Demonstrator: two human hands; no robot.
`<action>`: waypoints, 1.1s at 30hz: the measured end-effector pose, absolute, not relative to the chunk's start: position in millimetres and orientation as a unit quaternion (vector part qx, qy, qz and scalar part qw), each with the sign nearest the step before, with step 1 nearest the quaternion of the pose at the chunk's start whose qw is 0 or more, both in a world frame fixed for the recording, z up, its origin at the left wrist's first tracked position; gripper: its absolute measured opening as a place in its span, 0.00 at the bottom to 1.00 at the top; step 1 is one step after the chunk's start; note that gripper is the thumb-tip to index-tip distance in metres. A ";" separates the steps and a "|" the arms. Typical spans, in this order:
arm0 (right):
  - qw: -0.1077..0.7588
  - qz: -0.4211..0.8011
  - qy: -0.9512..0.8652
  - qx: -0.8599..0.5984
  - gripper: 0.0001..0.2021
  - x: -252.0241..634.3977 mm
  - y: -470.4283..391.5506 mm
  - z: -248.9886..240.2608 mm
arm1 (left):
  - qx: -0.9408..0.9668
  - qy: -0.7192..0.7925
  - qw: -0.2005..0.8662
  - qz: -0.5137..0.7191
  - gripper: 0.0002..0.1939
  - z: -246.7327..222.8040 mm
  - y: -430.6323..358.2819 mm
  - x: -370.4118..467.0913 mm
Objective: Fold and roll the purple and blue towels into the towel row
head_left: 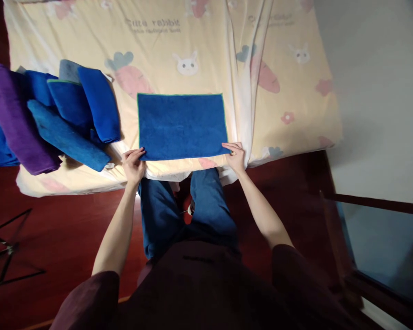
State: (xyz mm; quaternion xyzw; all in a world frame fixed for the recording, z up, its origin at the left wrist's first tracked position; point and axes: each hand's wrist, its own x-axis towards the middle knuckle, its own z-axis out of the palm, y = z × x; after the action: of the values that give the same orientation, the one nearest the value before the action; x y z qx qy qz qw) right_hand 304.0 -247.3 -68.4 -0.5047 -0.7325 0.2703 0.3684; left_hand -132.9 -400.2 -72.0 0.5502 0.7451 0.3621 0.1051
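Note:
A blue towel (182, 126) with a thin green edging lies flat as a rectangle near the front edge of the bed. My left hand (134, 166) pinches its near left corner between thumb and fingers. At the near right corner, my right hand (234, 155) holds the towel the same way, fingers pointing inward. The near edge runs fairly straight between both hands. Off to the left are several rolled or folded towels, among them a purple towel (19, 121) and a lighter blue towel (69, 137).
Under the towels spreads a yellow bed sheet (206, 55) with carrot and rabbit prints, creased right of the middle. A white wall (378, 91) stands on the right. A black metal stand (8, 250) rests on the dark red floor (79, 220) at lower left.

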 end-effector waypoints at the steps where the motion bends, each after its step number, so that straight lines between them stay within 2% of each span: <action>1: 0.370 0.277 -0.730 -0.503 0.28 304.5 -246.3 -68.7 | 0.546 0.745 0.105 0.368 0.19 -72.5 -399.7 -132.8; 8: 0.372 0.304 -0.690 -0.542 0.31 302.6 -243.0 -61.7 | 0.518 0.748 0.093 0.405 0.17 -71.0 -401.4 -131.3; 16: 0.366 0.329 -0.680 -0.544 0.27 306.2 -233.6 -67.6 | 0.537 0.755 0.097 0.364 0.13 -64.7 -398.9 -131.2; 19: 0.377 0.333 -0.691 -0.520 0.26 305.4 -232.6 -70.7 | 0.556 0.743 0.106 0.357 0.15 -63.3 -398.3 -131.3; 23: 0.382 0.339 -0.662 -0.548 0.19 303.5 -232.9 -69.7 | 0.543 0.742 0.100 0.381 0.15 -64.3 -398.7 -131.7; 26: 0.389 0.346 -0.621 -0.585 0.07 302.0 -232.2 -69.2 | 0.525 0.759 0.094 0.373 0.12 -67.2 -398.7 -132.7; 27: 0.395 0.347 -0.613 -0.590 0.08 301.6 -231.9 -69.5 | 0.521 0.763 0.090 0.372 0.12 -68.5 -398.5 -133.1; 30: 0.408 0.347 -0.610 -0.584 0.22 300.7 -231.4 -71.8 | 0.504 0.773 0.079 0.377 0.12 -72.8 -397.7 -134.3; 33: 0.420 0.349 -0.608 -0.576 0.25 300.3 -231.8 -75.6 | 0.472 0.789 0.075 0.386 0.15 -77.1 -397.0 -135.1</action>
State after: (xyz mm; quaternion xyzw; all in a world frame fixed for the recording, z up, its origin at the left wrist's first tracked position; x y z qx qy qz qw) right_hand 300.3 -231.8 -75.6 -0.5764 -0.6078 0.3493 0.4199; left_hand -135.1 -397.0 -77.1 0.4724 0.7886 0.3864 0.0746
